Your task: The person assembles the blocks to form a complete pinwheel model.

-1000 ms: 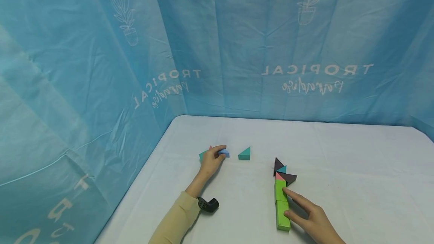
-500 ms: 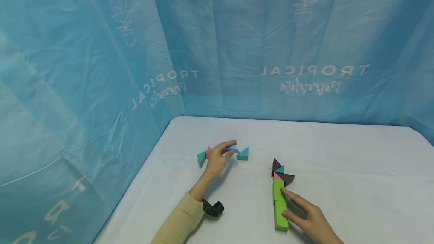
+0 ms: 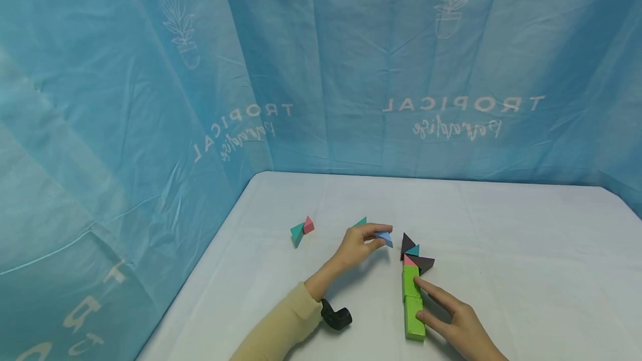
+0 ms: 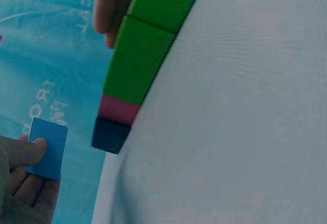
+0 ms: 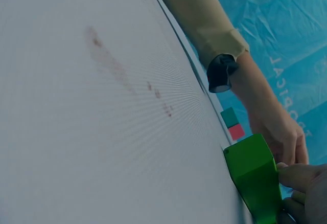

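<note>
My left hand [image 3: 353, 248] pinches a blue triangular block [image 3: 385, 238] between thumb and fingers, above the table and left of the black blocks. Its flat blue face shows in the left wrist view. Two green blocks [image 3: 414, 319] lie end to end in a column. Beyond them come a pink triangular block [image 3: 408, 261], a small teal triangle [image 3: 413, 250] and two dark triangular blocks [image 3: 426, 263]. My right hand [image 3: 463, 325] rests at the column's right side, index fingertip and thumb tip touching the green blocks, fingers loosely extended.
Behind my left hand, a teal triangular block [image 3: 361, 220] is mostly hidden. Farther left lie another teal block [image 3: 297, 234] and a pink block [image 3: 309, 225]. A black wrist device [image 3: 337, 316] sits by the left cuff. Blue curtain [image 3: 321, 71] borders the white table.
My left hand has picked up the blue triangular block from beside the pink and teal blocks and carried it right, past the other teal block. The right hand stays at the green blocks.
</note>
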### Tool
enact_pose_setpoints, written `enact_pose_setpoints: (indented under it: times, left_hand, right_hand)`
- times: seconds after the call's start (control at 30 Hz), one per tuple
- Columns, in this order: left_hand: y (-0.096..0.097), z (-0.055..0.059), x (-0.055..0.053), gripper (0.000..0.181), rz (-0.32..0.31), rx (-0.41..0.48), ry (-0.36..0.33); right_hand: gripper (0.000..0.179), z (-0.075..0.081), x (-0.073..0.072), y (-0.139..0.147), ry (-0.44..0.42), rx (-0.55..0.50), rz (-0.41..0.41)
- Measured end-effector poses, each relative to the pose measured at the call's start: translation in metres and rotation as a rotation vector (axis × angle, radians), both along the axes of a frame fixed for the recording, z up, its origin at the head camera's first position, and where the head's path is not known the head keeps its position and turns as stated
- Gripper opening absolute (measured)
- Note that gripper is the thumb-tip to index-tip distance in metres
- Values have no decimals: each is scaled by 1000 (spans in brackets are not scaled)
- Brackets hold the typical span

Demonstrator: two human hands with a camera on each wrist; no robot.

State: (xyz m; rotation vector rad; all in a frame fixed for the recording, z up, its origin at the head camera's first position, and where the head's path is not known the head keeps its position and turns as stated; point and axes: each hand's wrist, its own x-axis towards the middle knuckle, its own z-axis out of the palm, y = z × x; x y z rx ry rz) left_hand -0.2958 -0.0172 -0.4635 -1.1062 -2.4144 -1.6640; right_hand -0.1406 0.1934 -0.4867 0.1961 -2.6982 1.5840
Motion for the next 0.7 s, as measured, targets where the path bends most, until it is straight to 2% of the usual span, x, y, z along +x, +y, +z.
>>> enact_pose_setpoints:
  times: [0.1, 0.2, 0.33, 0.43, 0.5, 0.6, 0.7]
  left_hand:
    - [6, -8, -2, 30, -28, -28, 9]
    - [8, -11, 0, 30, -26, -56, 17]
    - [9, -2, 10, 30, -27, -72, 11]
    - [8, 8, 17, 29, -41, -89, 6]
    - [7, 11, 19, 28, -46, -105, 0]
    - [8, 7, 18, 28, -58, -114, -6]
    - [9, -9, 11, 29, -54, -116, -5]
  right_hand:
    - [59, 0, 0, 0, 8, 0, -2]
    - [59, -1, 0, 0, 10, -1, 2]
    - [58, -1, 0, 2, 31, 6, 11]
    - [57, -2, -1, 3, 89, 18, 22]
    - [57, -3, -2, 2, 128, 22, 31]
    - [56, -4, -3, 3, 151, 26, 29]
    - [56, -5, -2, 3, 147, 35, 25]
